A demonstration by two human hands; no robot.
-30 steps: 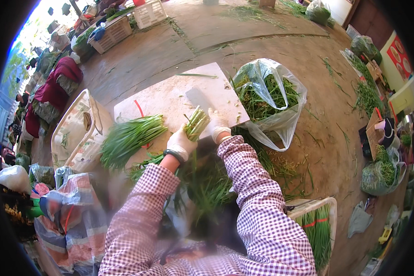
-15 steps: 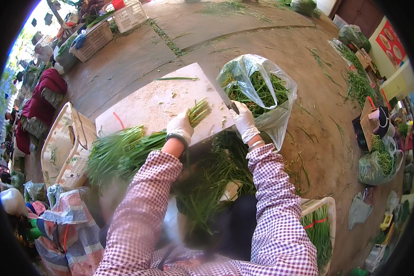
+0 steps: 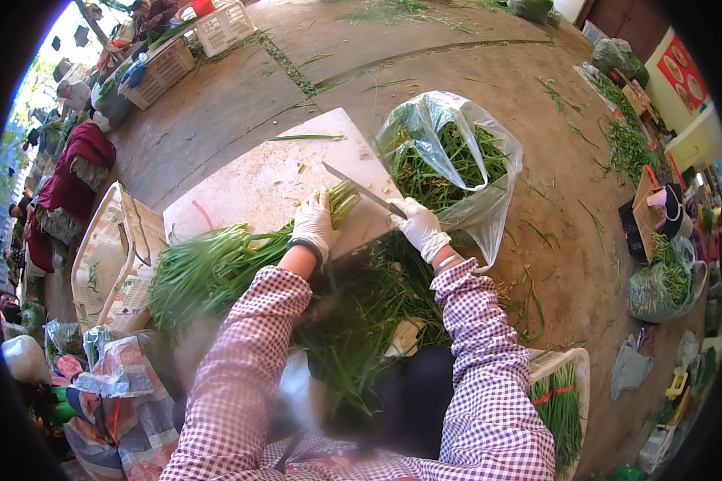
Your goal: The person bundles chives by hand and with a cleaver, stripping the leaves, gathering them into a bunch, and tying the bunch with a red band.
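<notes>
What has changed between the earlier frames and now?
Since half a second ago, the knife in the right hand has swung left, its blade coming close to the stalk ends of the green bunch. The left hand still grips that bunch; the board and plastic bag stayed put.

No lettering or numbers can be read.

Standing here, I see the left arm (image 3: 245,361) and right arm (image 3: 489,361) reaching forward, the gloved left hand (image 3: 314,220) curled palm-down, the gloved right hand (image 3: 419,227) closed in a grip.
</notes>
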